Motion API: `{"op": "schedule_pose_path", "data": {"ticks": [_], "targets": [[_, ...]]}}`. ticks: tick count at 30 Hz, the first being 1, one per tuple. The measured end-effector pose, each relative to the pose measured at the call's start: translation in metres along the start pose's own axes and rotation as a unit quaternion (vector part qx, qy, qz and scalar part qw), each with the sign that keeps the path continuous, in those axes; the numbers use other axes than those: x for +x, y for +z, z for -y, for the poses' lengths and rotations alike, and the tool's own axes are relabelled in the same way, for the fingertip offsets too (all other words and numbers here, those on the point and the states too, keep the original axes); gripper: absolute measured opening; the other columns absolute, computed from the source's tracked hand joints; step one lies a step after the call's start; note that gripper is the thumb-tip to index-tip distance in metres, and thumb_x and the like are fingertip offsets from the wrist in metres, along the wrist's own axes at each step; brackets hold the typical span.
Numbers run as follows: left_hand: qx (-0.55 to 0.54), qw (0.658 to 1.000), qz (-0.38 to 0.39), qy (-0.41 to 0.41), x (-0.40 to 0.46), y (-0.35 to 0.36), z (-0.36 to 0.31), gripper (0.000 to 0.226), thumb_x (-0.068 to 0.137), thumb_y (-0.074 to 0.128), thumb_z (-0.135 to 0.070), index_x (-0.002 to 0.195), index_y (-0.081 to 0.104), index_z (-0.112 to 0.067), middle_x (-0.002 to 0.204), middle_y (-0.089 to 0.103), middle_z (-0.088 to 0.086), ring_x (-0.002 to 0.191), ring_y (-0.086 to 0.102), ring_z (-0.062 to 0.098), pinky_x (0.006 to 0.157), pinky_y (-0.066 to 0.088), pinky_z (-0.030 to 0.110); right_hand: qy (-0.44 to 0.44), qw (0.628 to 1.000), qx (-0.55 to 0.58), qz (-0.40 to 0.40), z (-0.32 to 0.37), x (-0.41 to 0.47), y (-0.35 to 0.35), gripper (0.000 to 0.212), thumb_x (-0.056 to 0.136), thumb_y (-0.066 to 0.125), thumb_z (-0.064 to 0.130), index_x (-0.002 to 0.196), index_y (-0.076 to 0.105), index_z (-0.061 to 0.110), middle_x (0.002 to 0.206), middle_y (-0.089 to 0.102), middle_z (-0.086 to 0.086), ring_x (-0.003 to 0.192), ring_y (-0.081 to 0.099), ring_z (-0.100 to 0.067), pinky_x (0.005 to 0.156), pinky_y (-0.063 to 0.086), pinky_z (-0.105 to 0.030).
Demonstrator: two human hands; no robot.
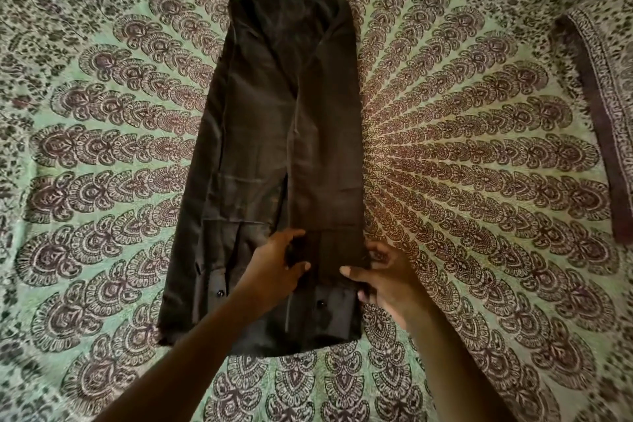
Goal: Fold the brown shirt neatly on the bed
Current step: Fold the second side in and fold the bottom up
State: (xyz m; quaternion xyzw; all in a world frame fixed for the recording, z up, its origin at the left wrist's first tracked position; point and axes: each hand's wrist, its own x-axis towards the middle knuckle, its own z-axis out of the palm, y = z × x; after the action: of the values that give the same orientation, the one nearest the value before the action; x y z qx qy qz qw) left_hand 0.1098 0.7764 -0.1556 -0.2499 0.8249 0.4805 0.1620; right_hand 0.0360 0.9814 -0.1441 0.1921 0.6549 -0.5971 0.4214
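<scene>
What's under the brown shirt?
The patterned bedsheet shows all round the shirt, so it likely runs underneath. That part is covered, as is anything else there. Both hands grip the shirt's near end.

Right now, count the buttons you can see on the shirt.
2. One button sits on the near left cuff, beside the left hand; the other button on the near right cuff, by the right hand. Others may be hidden in folds.

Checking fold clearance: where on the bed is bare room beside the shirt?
Open bedspread lies left of the brown shirt, and more between the shirt and the pillow at right. It is crowded at the shirt's near end, where the left hand and right hand grip it.
</scene>
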Motion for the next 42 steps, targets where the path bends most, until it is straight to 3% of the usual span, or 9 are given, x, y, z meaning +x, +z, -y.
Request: {"op": "schedule_pose_path", "data": {"ticks": [8, 13, 18, 23, 27, 32, 36, 40, 42], "targets": [[0.096, 0.995, 0.002, 0.003, -0.006, 0.005, 0.019, 0.068, 0.088, 0.075, -0.01, 0.15, 0.046, -0.017, 0.141, 0.041, 0.004, 0.125, 0.055, 0.025, 0.11, 0.048, 0.034, -0.007, 0.997, -0.075, -0.02, -0.018, 0.003, 0.007, 0.029, 0.076, 0.084, -0.006, 0.097, 0.065, -0.004, 0.075, 0.074, -0.014, 0.057, 0.06, -0.019, 0.048, 0.054, -0.028], [0.106, 0.994, 0.018, 0.012, -0.015, 0.005, 0.03, 0.071, 0.09, 0.074, -0.012, 0.153, 0.041, -0.017, 0.15, 0.031, 0.001, 0.125, 0.057, 0.025, 0.11, 0.05, 0.039, 0.005, 0.988, -0.147, -0.039, -0.024, 0.013, 0.013, 0.022, 0.079, 0.083, -0.005, 0.083, 0.062, 0.002, 0.074, 0.07, -0.011, 0.057, 0.07, -0.016, 0.052, 0.06, -0.034], [0.137, 0.99, 0.019, 0.011, -0.021, 0.006, 0.026, 0.067, 0.093, 0.071, -0.018, 0.151, 0.038, -0.022, 0.152, 0.028, 0.002, 0.126, 0.059, 0.03, 0.106, 0.052, 0.045, -0.011, 0.965, -0.249, -0.08, -0.025, 0.017, 0.018, 0.026, 0.078, 0.087, 0.002, 0.077, 0.061, -0.001, 0.072, 0.072, -0.023, 0.058, 0.075, -0.029, 0.059, 0.063, -0.055], [0.198, 0.98, 0.002, 0.006, -0.012, -0.015, -0.001, 0.053, 0.097, 0.063, -0.026, 0.143, 0.038, -0.025, 0.132, 0.053, 0.008, 0.111, 0.065, 0.035, 0.088, 0.058, 0.051, -0.051, 0.935, -0.328, -0.123, 0.0, 0.009, 0.024, 0.042, 0.077, 0.091, 0.027, 0.089, 0.062, -0.001, 0.074, 0.075, -0.013, 0.056, 0.074, -0.024, 0.051, 0.053, -0.031], [0.191, 0.979, -0.068, 0.001, 0.022, -0.047, -0.036, 0.028, 0.099, 0.052, -0.024, 0.126, 0.056, -0.021, 0.119, 0.063, 0.01, 0.1, 0.068, 0.035, 0.083, 0.059, 0.049, -0.066, 0.922, -0.349, -0.152, 0.035, 0.032, 0.025, 0.04, 0.072, 0.09, 0.042, 0.079, 0.065, 0.012, 0.074, 0.072, -0.008, 0.07, 0.073, -0.026, 0.066, 0.057, -0.034], [0.2, 0.97, -0.134, -0.007, 0.102, -0.078, -0.078, 0.022, 0.097, 0.053, -0.019, 0.117, 0.061, -0.011, 0.114, 0.06, 0.012, 0.102, 0.064, 0.035, 0.073, 0.048, 0.043, -0.149, 0.899, -0.359, -0.202, 0.093, 0.089, 0.031, 0.031, 0.08, 0.085, 0.034, 0.081, 0.065, 0.011, 0.078, 0.069, -0.005, 0.075, 0.068, -0.025, 0.065, 0.048, -0.031], [0.132, 0.978, -0.157, 0.032, 0.182, -0.09, -0.102, 0.03, 0.095, 0.06, -0.024, 0.123, 0.056, -0.012, 0.122, 0.063, 0.015, 0.118, 0.058, 0.039, 0.086, 0.048, 0.045, -0.226, 0.89, -0.334, -0.215, 0.141, 0.142, 0.042, 0.038, 0.086, 0.082, 0.03, 0.11, 0.064, 0.007, 0.095, 0.064, -0.001, 0.085, 0.06, -0.017, 0.067, 0.037, -0.026], [0.062, 0.98, -0.191, -0.007, 0.237, -0.094, -0.121, 0.042, 0.089, 0.072, -0.035, 0.123, 0.057, -0.016, 0.116, 0.069, 0.01, 0.111, 0.065, 0.031, 0.091, 0.056, 0.044, -0.276, 0.891, -0.288, -0.217, 0.184, 0.194, 0.051, 0.053, 0.083, 0.079, 0.04, 0.122, 0.059, 0.011, 0.113, 0.067, -0.006, 0.103, 0.065, -0.022, 0.087, 0.054, -0.036], [0.037, 0.98, -0.189, -0.042, 0.256, -0.094, -0.121, 0.042, 0.086, 0.075, -0.029, 0.123, 0.059, -0.018, 0.116, 0.069, 0.008, 0.107, 0.067, 0.026, 0.089, 0.055, 0.037, -0.292, 0.896, -0.268, -0.198, 0.202, 0.212, 0.053, 0.053, 0.083, 0.081, 0.03, 0.126, 0.056, 0.01, 0.11, 0.067, -0.003, 0.099, 0.066, -0.017, 0.087, 0.056, -0.024]]}}
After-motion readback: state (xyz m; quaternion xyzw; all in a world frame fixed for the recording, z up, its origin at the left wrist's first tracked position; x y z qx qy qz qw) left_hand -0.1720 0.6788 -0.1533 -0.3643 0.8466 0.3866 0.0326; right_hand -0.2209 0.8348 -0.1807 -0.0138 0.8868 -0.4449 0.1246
